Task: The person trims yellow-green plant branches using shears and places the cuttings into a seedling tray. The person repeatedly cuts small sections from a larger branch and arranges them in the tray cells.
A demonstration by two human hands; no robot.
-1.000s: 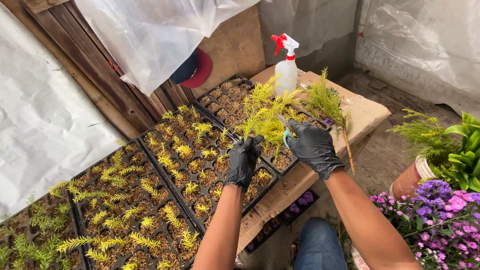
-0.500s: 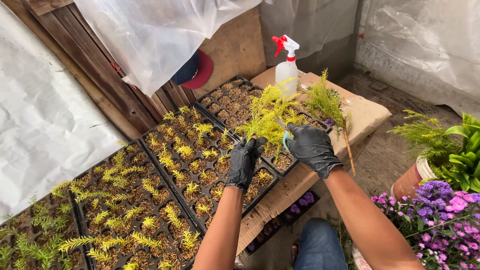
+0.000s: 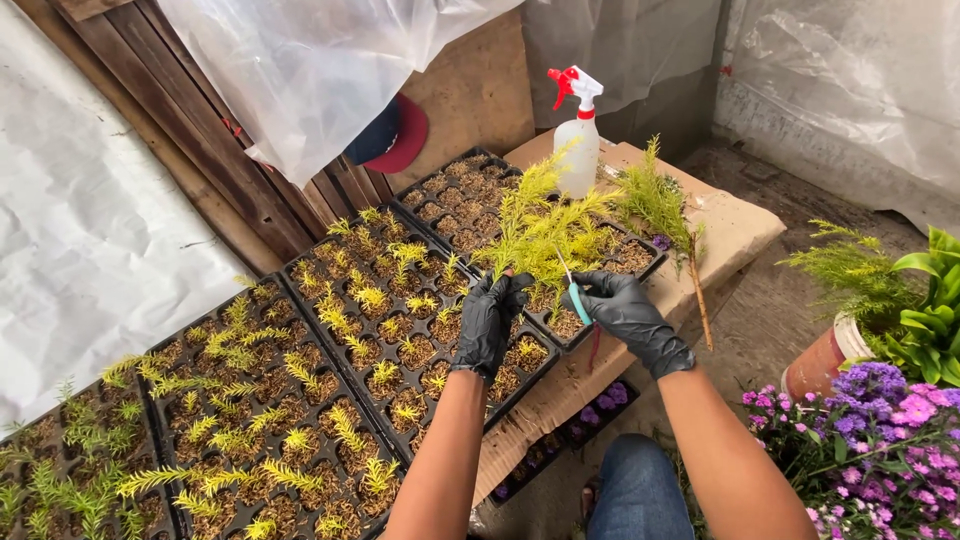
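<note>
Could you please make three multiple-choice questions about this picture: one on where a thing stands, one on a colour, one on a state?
1. Where does the spray bottle stand?
A. on the board beyond the far seedling tray
B. on the ground by the purple flowers
C. in the clay pot

2. What colour are the gloves on both hands?
A. white
B. black
C. yellow

3. What is the state of the far seedling tray?
A. full of cuttings
B. mostly soil-filled cells without cuttings
C. turned upside down

Answers:
1 A: the bottle stands upright on the brown board at the tray's far corner.
2 B: the left hand and the right hand wear black gloves, and the right hand holds a small teal-handled tool by the yellow-green sprig.
3 B: most of its cells show bare soil, while the nearer trays carry cuttings.
</note>
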